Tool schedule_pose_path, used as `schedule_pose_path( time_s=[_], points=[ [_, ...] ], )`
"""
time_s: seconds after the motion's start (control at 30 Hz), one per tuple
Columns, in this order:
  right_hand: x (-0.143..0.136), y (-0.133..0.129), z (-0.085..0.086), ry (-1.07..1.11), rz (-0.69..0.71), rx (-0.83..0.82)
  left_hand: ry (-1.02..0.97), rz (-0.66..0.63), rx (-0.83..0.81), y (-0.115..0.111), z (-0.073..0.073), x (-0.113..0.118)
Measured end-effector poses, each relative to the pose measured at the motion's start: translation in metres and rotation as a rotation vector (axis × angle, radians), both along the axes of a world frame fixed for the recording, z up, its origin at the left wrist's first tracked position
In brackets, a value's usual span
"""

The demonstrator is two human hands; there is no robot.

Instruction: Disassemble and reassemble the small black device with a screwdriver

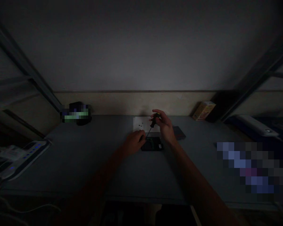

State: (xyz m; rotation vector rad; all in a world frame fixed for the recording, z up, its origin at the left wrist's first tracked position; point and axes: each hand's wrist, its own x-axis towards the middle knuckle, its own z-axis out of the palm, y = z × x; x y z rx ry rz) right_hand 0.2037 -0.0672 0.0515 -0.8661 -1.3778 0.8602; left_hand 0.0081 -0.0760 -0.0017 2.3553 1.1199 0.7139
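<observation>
A black rectangular device (157,145) lies flat on the table, with a small white label near its right end. My left hand (135,142) is closed at the device's left end, its fingers curled round the upper corner. My right hand (165,127) grips a screwdriver (153,124) by its dark handle, which has a yellow end. The screwdriver's shaft slants down and left to the device's upper left edge, close to my left fingertips. In the dim light I cannot make out its tip. Behind the device is a white sheet of paper (137,121) with several small dark bits on it.
A dark flat box or booklet (179,133) lies right of my right wrist. A yellowish carton (204,110) stands at the back right. A white power strip (29,157) with cables lies at the left edge. Blurred-out items sit at left and right on the grey table (89,147).
</observation>
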Motion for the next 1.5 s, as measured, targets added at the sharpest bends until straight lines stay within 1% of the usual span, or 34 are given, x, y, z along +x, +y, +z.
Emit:
schedule_pose_path(
  time_s=[0.07,0.17,0.23,0.37,0.5,0.57,0.63,0.73,0.8,0.87,1.0,1.17,1.23,1.33,1.37,1.43,1.5],
  points=[
    [-0.001,-0.001,0.001,-0.018,-0.034,0.012,-0.002,0.000,-0.003,0.000,0.000,0.000],
    [-0.005,-0.004,0.005,-0.065,-0.164,0.044,-0.014,0.002,-0.001,0.001,-0.001,0.000],
    [-0.006,-0.006,0.008,-0.065,-0.177,0.026,-0.016,0.004,-0.012,0.001,-0.001,0.000],
    [-0.002,-0.006,0.011,-0.004,-0.040,-0.023,-0.014,0.016,-0.024,0.001,0.000,0.000],
    [0.006,-0.002,0.009,0.058,0.105,-0.064,-0.027,0.007,-0.018,0.001,0.000,0.000],
    [0.007,-0.001,0.008,0.064,0.148,-0.102,-0.033,0.008,-0.021,0.001,-0.001,0.000],
    [0.005,-0.002,0.008,0.029,0.107,-0.097,-0.033,0.013,-0.021,0.002,-0.003,0.000],
    [0.001,-0.005,0.011,-0.068,-0.098,-0.033,-0.030,0.015,-0.012,0.003,-0.005,0.000],
    [-0.001,-0.007,0.013,-0.110,-0.179,-0.004,-0.029,0.008,-0.004,0.003,-0.005,0.000],
    [0.000,-0.008,0.014,-0.117,-0.165,-0.002,-0.028,0.003,-0.003,0.002,-0.003,0.000],
    [0.009,-0.007,0.014,-0.084,-0.048,-0.015,-0.019,0.016,-0.018,0.000,0.000,0.000],
    [0.014,-0.005,0.013,0.036,0.098,-0.072,-0.016,0.018,0.008,0.002,-0.006,-0.001],
    [0.012,-0.006,0.013,0.019,0.070,-0.067,-0.018,0.018,0.012,0.003,-0.007,-0.001],
    [0.008,-0.008,0.013,-0.091,-0.101,0.016,-0.021,0.018,0.004,0.002,-0.005,0.000],
    [0.007,-0.009,0.014,-0.129,-0.139,0.040,-0.023,0.020,-0.001,0.001,-0.004,0.000],
    [0.006,-0.010,0.014,-0.176,-0.145,0.063,-0.026,0.024,-0.012,0.000,-0.001,0.001],
    [0.007,-0.010,0.014,-0.185,-0.089,0.064,-0.028,0.024,-0.017,0.000,0.001,0.002]
  ],
)
